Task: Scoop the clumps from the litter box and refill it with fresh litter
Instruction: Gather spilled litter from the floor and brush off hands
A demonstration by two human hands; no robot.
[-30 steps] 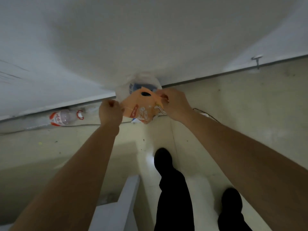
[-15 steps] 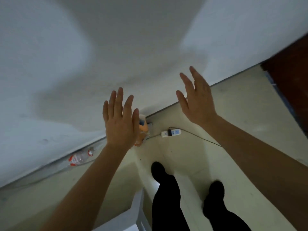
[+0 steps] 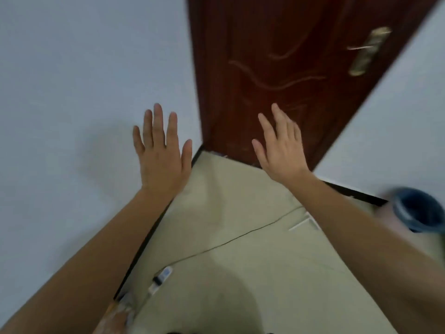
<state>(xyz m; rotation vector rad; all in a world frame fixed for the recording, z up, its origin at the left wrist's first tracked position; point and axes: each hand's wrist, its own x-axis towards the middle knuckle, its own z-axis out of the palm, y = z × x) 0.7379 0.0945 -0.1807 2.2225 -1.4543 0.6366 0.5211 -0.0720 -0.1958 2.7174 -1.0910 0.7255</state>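
A person holds both hands up, backs to the camera, each holding nothing. The left hand (image 3: pixel 160 150) is at 9 o'clock with its fingers straight and a little apart, seen against a pale wall (image 3: pixel 72 92). The right hand (image 3: pixel 280 145) is at 2 o'clock with its fingers also straight and fanned, seen against the lower part of a dark red door (image 3: pixel 277 68). Whether either hand touches the surface behind it cannot be told. The two hands are well apart, with the corner where wall meets door between them.

The door fills the view from 12 to 1 o'clock and has a brass-coloured handle (image 3: pixel 368 50) at 2 o'clock. A black skirting strip (image 3: pixel 149 237) runs along the foot of the wall, and beside it lies the cream floor (image 3: pixel 240 261).

An orange-and-white bag (image 3: pixel 115 314), blurred, lies on the floor against the wall at 7 o'clock, at the bottom edge of the view under the left forearm. Just beside it, nearer the middle, a white power strip (image 3: pixel 161 279) lies on the floor. A thin dark cable (image 3: pixel 228 242) runs from the strip toward 3 o'clock and passes behind the right forearm.

At 3 o'clock, by the right edge, stands a blurred round bin (image 3: pixel 419 210) with a dark blue rim.
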